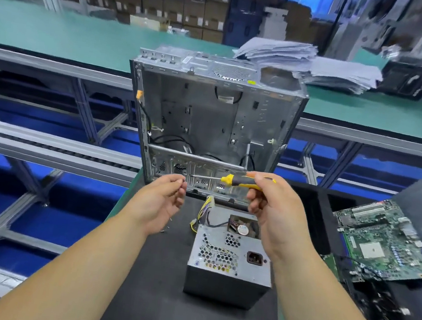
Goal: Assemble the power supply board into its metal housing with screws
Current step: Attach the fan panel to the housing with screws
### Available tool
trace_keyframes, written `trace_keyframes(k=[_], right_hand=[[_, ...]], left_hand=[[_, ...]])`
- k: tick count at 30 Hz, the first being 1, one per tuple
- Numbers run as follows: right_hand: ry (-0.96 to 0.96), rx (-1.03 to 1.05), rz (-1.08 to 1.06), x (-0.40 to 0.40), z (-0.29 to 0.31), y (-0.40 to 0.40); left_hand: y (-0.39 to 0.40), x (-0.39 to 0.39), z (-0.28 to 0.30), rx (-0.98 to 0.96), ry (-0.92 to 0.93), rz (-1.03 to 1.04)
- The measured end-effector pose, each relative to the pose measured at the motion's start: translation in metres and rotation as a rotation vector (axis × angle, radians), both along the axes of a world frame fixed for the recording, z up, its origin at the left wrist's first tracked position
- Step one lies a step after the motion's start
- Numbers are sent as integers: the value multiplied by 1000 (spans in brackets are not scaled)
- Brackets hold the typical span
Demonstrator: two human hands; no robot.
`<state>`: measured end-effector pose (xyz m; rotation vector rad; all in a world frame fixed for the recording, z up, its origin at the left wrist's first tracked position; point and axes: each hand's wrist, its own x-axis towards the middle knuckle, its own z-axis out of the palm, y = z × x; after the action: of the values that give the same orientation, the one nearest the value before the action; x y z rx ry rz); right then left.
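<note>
Holding the screwdriver point(244, 181) level in the right hand point(275, 214), fingers wrapped on its handle, the person brings its tip to the left hand point(164, 199), whose fingers pinch what may be a screw, too small to tell. The supply point(228, 264) sits closed on the table point(148, 299), just before the open case point(209, 122); screwing seems left. The motherboard point(387, 242) crowds the right; the table's left edge is near.

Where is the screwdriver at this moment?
The screwdriver is in the right hand, shaft pointing toward the left hand, before the open metal case.
</note>
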<state>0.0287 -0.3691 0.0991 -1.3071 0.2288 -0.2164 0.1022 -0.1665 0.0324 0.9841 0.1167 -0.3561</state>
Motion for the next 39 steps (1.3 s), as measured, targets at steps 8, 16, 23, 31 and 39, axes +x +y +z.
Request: trace_keyframes(k=[8,16,23,31,39], right_hand=[[-48,-100,16,-36,8,-31],[-77,-141,1,-69,7,-73],[-75,-174,-3,-90,6,-102],[-87,-251,80,-99,0,-123],[-86,-326,163,-101,-8,-124]], left_hand=[[-35,-34,18,-85,2,-102],[-76,-61,19,-89,4,-128],[-105,-79,21,-24,-13,-94],[-120,-100,21,270,-87,-95],[-122,-111,21,208,-13,50]])
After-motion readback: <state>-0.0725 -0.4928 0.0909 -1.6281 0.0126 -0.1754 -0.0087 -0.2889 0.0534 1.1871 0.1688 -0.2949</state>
